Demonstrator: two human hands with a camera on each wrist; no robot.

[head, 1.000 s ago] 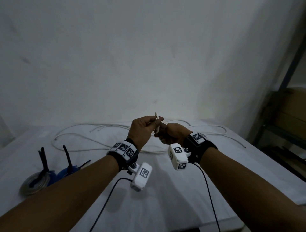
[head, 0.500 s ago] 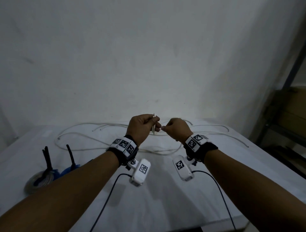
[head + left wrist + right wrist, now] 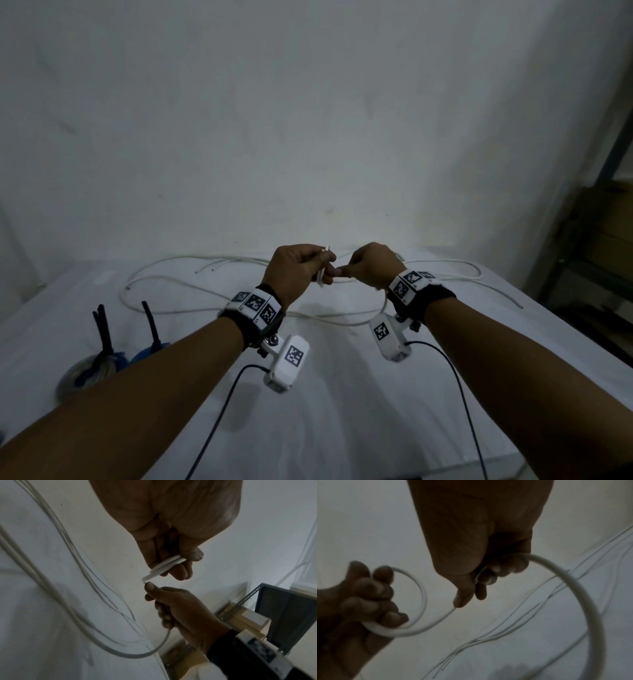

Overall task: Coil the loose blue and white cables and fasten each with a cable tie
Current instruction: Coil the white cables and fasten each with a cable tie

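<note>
My left hand (image 3: 320, 269) is raised above the table and grips a small loop of white cable (image 3: 323, 266) in its curled fingers; the left wrist view shows the loop (image 3: 167, 564) flat between thumb and fingers. Just to its right, my right hand (image 3: 344, 272) pinches the same cable (image 3: 452, 610) between thumb and forefinger. From that fist the cable (image 3: 573, 588) arcs down to the table. In the right wrist view my left hand (image 3: 373, 599) holds the loop (image 3: 423, 599). More loose white cable (image 3: 205, 274) lies sprawled behind both hands.
At the near left of the white table (image 3: 342, 411) lie a grey-white coil (image 3: 80, 377) and a blue coil (image 3: 150, 351), each with a black tie sticking up. A metal shelf with cardboard boxes (image 3: 603, 246) stands to the right. A wall rises behind.
The hands, pressed together a second ago, have drawn slightly apart. My right hand has turned and slid along the cable to the right; the left still holds the loop.
</note>
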